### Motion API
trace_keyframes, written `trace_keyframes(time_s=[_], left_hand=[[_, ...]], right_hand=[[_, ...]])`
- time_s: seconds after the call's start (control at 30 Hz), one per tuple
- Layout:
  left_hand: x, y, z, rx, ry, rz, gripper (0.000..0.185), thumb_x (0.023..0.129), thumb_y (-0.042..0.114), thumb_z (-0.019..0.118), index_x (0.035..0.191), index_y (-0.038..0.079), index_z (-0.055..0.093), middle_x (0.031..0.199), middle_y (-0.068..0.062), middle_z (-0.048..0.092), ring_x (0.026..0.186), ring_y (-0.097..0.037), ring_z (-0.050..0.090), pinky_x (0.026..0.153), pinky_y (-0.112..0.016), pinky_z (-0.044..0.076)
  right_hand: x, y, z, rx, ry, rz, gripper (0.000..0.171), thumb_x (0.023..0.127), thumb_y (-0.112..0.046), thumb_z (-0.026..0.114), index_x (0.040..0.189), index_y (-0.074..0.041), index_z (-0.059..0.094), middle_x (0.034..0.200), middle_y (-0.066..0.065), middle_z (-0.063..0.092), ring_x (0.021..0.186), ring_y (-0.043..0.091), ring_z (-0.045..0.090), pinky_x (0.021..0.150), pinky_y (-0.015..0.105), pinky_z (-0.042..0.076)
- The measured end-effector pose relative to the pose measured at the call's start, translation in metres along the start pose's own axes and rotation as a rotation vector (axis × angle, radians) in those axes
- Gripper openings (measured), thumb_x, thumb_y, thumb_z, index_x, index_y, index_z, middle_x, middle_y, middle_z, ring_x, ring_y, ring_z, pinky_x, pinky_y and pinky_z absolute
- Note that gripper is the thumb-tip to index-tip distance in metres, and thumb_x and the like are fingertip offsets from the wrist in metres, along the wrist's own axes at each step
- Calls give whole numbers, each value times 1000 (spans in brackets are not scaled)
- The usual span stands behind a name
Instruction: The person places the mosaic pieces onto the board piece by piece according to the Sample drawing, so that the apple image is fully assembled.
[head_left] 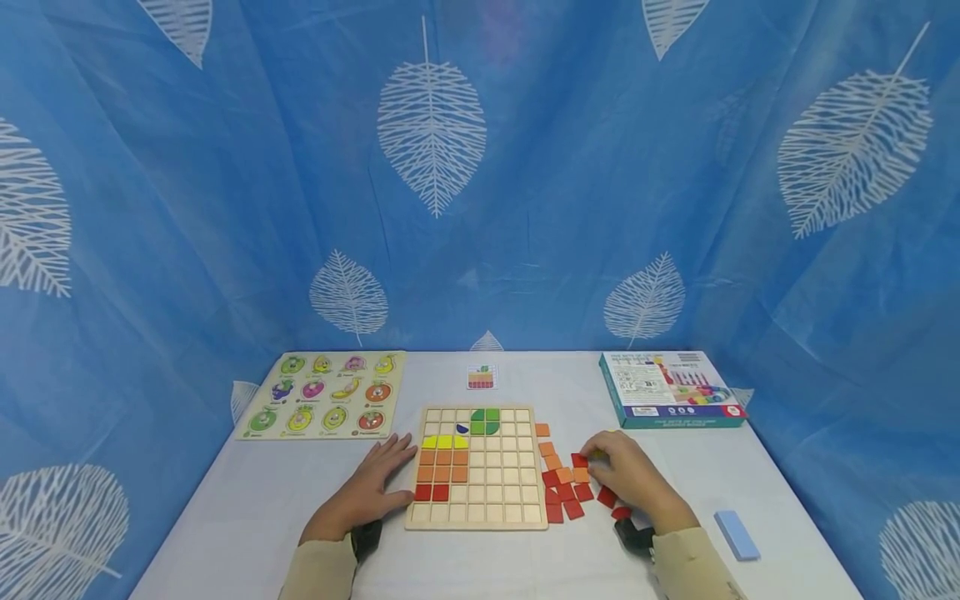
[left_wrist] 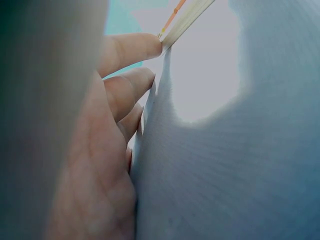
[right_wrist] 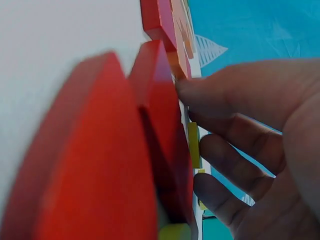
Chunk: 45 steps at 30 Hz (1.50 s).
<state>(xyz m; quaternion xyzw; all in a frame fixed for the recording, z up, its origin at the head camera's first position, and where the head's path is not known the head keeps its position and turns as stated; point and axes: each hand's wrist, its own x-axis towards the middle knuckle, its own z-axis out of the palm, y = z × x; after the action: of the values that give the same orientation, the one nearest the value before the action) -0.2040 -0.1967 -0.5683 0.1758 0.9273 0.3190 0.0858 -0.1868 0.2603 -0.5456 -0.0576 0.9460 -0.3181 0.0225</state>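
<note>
A wooden grid board [head_left: 506, 521] lies mid-table with two red square tiles [head_left: 432, 492] in its lower left. Above them are rows of orange tiles [head_left: 443, 466], then yellow pieces [head_left: 445, 442]; green pieces [head_left: 485, 421] and a dark blue piece [head_left: 462, 429] sit higher. My left hand [head_left: 372, 486] rests flat at the board's left edge, fingertips touching the rim [left_wrist: 187, 22]. To the board's right, my right hand [head_left: 628, 471] pinches a red square tile [head_left: 579, 460] at the loose pile of red and orange tiles [head_left: 564, 492]. Yellow pieces [right_wrist: 194, 145] show beyond its fingers.
A small picture card [head_left: 482, 377] lies behind the board. At the back left is a fruit puzzle board [head_left: 322, 396]; at the back right, a flat box [head_left: 675, 392]. A light blue block [head_left: 737, 535] lies front right. A blue leaf-patterned curtain [head_left: 525, 167] surrounds the table.
</note>
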Motion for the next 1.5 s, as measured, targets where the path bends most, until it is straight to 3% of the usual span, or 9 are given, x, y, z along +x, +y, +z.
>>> trace_keyframes(time_s=[0.37, 0.67, 1.03, 1.27, 1.5], left_hand=[[-1, -2, 1, -6, -3, 27, 80, 84, 34, 79, 156, 10, 53, 168, -6, 36, 158, -31, 18, 126, -57, 11], [-3, 2, 1, 2, 7, -3, 80, 82, 34, 78, 155, 10, 54, 168, -6, 36, 158, -31, 18, 126, -57, 12], [-3, 3, 1, 13, 4, 4, 80, 83, 34, 79, 155, 11, 54, 168, -6, 37, 158, -30, 18, 126, -56, 11], [-2, 1, 2, 13, 7, -1, 80, 83, 34, 78, 155, 11, 54, 168, -5, 36, 158, -30, 18, 126, -56, 12], [-1, 2, -1, 19, 1, 11, 79, 84, 34, 78, 155, 10, 53, 168, -6, 36, 158, -30, 18, 126, -55, 12]], right_hand=[[2, 1, 3, 9, -9, -23, 29, 86, -2, 83, 106, -22, 77, 117, -5, 69, 113, 21, 60, 105, 52, 52], [8, 5, 3, -45, -13, -58, 23, 90, -8, 84, 99, -28, 77, 114, -10, 67, 116, 21, 59, 104, 50, 53], [7, 4, 3, 17, 28, -38, 18, 89, -12, 86, 104, -19, 79, 106, -8, 67, 101, 17, 61, 97, 45, 57], [5, -16, 6, 79, 72, -129, 20, 88, -4, 82, 101, -19, 79, 103, -11, 66, 94, 14, 60, 92, 42, 58], [9, -52, 25, 92, 20, -264, 18, 89, -5, 82, 104, -15, 78, 104, -10, 66, 90, 14, 61, 83, 35, 59]])
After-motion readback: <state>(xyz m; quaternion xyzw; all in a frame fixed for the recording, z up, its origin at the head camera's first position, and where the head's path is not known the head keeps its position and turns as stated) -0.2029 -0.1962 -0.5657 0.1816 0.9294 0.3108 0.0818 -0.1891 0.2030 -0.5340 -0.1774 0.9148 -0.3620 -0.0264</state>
